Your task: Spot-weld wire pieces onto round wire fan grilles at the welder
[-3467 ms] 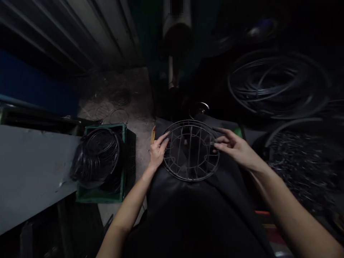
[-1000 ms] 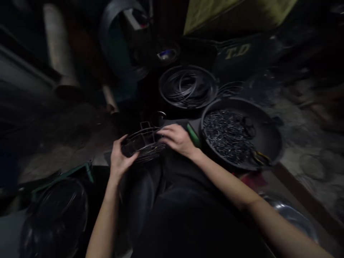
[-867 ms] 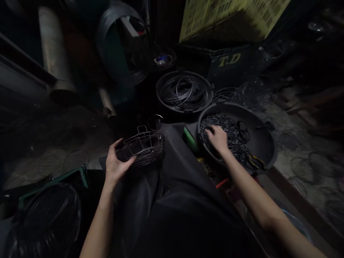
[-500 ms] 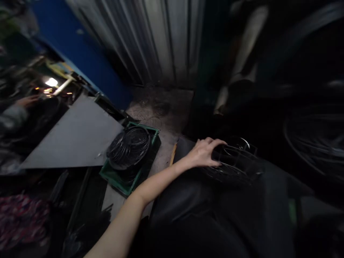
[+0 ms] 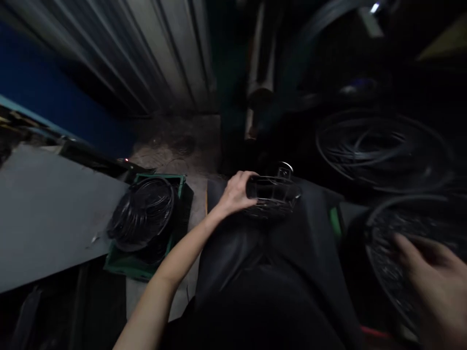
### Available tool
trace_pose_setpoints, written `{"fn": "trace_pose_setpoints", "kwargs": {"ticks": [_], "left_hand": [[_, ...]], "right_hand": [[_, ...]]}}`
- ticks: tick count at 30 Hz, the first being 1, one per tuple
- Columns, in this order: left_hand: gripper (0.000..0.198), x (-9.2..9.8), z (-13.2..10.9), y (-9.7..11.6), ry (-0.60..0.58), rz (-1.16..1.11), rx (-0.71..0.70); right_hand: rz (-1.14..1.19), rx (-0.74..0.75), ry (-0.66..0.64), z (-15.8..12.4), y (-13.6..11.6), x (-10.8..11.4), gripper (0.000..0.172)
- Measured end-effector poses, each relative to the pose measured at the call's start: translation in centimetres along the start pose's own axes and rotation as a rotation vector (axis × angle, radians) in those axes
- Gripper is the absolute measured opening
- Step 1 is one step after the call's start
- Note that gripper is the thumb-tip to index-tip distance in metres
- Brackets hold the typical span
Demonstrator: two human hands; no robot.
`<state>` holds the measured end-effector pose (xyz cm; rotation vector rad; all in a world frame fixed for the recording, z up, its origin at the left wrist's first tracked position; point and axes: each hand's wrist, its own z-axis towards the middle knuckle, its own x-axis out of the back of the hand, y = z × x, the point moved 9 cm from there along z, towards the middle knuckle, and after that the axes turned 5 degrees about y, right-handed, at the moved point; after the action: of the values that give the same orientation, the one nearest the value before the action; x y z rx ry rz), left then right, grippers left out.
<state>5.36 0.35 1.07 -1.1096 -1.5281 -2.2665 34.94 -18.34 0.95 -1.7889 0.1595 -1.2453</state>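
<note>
My left hand [image 5: 236,192] grips the left side of a small round wire cage [image 5: 274,200] made of thin metal rods. The cage rests on my dark-clothed lap, with a shiny ring-shaped piece [image 5: 286,169] standing at its far side. Thumb and fingers close around the rods. At the right, my right hand [image 5: 434,277] hangs over a round tub [image 5: 372,233] filled with small dark shiny pieces too blurred to name. Its fingers are somewhat blurred but look apart, and nothing shows between them.
A green crate [image 5: 134,270] on the floor at left holds stacked dark wire rings [image 5: 144,214]. A grey sheet panel [image 5: 54,214] lies beside it. Beyond the tub is a wide round container [image 5: 383,146] with wire loops. Corrugated metal [image 5: 164,53] stands at the back.
The view has swung to the right. My right hand has come into view over the tub. My left hand still holds the wire cage on my lap.
</note>
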Motion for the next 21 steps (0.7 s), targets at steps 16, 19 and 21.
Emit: {"fn": "trace_pose_setpoints", "kwargs": {"ticks": [16,19,21], "left_hand": [[0.054,2.0,0.7,2.4,0.158,0.278,-0.149],[0.051,2.2,0.9,2.0,0.19,0.26,-0.135],[0.05,2.5,1.1,1.6,0.213,0.245,-0.12]], "right_hand": [[0.613,0.087,-0.568,-2.8,-13.6,-16.4,0.038],[0.532,0.205,-0.487,-2.6,-14.1,-16.7,0.033],[0.437,0.32,-0.404,-2.8,-14.6,-16.6,0.03]]}}
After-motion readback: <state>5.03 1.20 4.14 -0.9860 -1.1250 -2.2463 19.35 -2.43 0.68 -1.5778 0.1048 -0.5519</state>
